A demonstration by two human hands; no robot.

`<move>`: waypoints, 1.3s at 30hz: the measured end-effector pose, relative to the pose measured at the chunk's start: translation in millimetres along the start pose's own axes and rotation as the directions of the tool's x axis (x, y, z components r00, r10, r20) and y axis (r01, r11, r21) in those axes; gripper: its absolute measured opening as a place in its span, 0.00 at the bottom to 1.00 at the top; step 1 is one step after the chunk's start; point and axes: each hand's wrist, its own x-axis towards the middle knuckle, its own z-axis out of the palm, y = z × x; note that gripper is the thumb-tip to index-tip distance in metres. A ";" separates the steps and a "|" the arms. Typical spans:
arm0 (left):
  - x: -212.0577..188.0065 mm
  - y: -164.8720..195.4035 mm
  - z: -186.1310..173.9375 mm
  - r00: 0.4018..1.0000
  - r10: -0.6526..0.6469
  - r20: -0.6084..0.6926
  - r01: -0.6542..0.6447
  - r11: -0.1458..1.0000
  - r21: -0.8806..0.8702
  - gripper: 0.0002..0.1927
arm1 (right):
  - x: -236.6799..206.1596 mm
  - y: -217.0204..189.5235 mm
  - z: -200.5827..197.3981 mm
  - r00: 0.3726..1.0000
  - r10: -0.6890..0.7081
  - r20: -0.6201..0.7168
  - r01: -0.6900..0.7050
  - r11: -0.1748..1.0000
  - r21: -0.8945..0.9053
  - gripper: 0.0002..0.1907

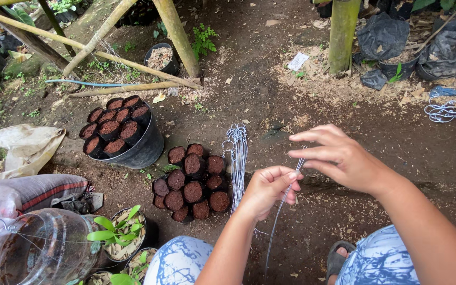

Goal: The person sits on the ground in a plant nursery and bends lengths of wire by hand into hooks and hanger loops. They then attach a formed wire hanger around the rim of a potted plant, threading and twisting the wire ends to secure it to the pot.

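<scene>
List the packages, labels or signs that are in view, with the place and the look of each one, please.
Small white paper label: on the ground beside the green bamboo post, rectangular, with print too small to tell.
Striped woven sack: at the left edge, grey with red stripes, lying flat.
Crumpled beige plastic bag: above the sack, on the soil.

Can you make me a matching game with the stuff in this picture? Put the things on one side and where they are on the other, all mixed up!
Things:
1. thin wire
2. black bucket
3. clear plastic jug
4. bundle of wires

Places:
A. lying on its side at the bottom left
B. on the dirt beside the loose cluster of soil pots
C. pinched between the left hand and right hand
D. filled with soil pots

Pairs: 1-C, 2-D, 3-A, 4-B
</scene>
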 end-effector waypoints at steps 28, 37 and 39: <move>-4.0 -4.4 31.4 0.981 0.123 -0.152 -0.129 0.991 -0.029 0.10 | -15.4 -39.1 16.0 0.963 -0.092 -0.253 -0.045 0.872 -0.488 0.09; -19.4 11.8 36.0 0.987 0.146 -0.071 -0.135 0.980 0.144 0.21 | -19.7 -44.7 26.5 0.919 -0.091 -0.385 -0.159 0.807 -0.569 0.06; -19.1 12.6 39.4 0.984 0.158 -0.082 -0.148 0.982 0.117 0.20 | -19.6 -43.8 32.6 0.906 -0.084 -0.415 -0.179 0.812 -0.555 0.06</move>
